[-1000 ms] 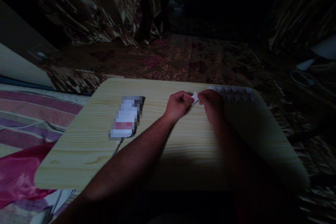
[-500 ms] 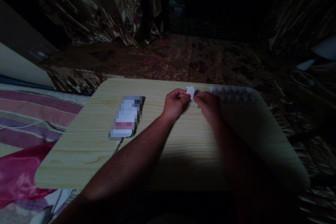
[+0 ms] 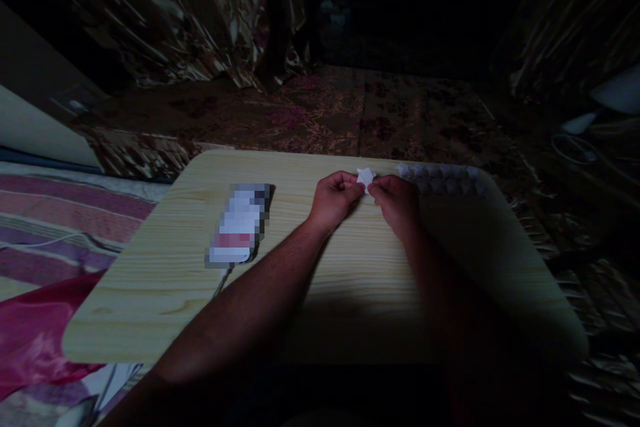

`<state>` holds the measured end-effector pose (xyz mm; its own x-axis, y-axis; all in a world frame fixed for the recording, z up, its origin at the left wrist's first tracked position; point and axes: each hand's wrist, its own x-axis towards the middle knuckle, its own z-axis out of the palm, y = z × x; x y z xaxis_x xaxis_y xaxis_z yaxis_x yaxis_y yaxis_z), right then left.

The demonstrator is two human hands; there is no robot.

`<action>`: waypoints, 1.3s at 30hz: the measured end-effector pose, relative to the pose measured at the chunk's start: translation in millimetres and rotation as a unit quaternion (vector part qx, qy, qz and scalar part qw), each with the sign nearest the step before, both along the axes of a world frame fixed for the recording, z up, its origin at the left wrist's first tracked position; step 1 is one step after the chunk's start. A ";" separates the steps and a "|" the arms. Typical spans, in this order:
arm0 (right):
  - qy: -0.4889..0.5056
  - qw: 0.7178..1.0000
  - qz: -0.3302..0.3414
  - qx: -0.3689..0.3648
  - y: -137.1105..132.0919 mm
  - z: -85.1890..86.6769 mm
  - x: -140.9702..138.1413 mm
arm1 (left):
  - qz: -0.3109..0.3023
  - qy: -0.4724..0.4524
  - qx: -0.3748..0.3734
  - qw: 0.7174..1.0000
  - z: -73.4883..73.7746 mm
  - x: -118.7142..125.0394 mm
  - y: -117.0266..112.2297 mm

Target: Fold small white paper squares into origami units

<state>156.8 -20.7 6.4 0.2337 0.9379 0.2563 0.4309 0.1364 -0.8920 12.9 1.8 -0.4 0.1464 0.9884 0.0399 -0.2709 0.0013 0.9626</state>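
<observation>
A small white folded paper star is held up over the far part of the wooden table. My left hand pinches its left side between thumb and fingers. On the other side, my right hand is closed with its fingertips against the star's right edge. Just right of my right hand, several similar pale paper stars lie in two rows along the table's far edge. My fingers cover the star's lower sides.
A phone, its screen blurred, lies on the table's left with a cable running from it. Left of the table is a striped bedspread with a pink cloth. A patterned covered ledge stands behind.
My right hand has moved slightly left, and its fingertips now meet the star's right edge. The star is tilted a little differently. My left hand stays nearly in place.
</observation>
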 end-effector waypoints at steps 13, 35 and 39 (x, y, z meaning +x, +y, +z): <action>-0.001 1.000 0.023 0.012 -0.5 -0.9 0.2 | 0.011 0.019 0.021 1.000 -1.5 0.0 0.6; 0.015 1.000 0.022 -0.001 2.4 -4.2 1.5 | 0.015 0.040 0.014 0.999 -0.5 0.3 -1.0; 0.020 0.999 0.027 -0.004 2.3 -3.5 1.2 | 0.014 0.034 0.013 0.999 -0.7 0.2 -1.3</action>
<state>158.0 -18.4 2.9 0.1928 0.9515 0.2398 0.3867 0.1509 -0.9098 13.1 0.5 -1.1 0.1223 0.9909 0.0566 -0.2044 -0.0306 0.9784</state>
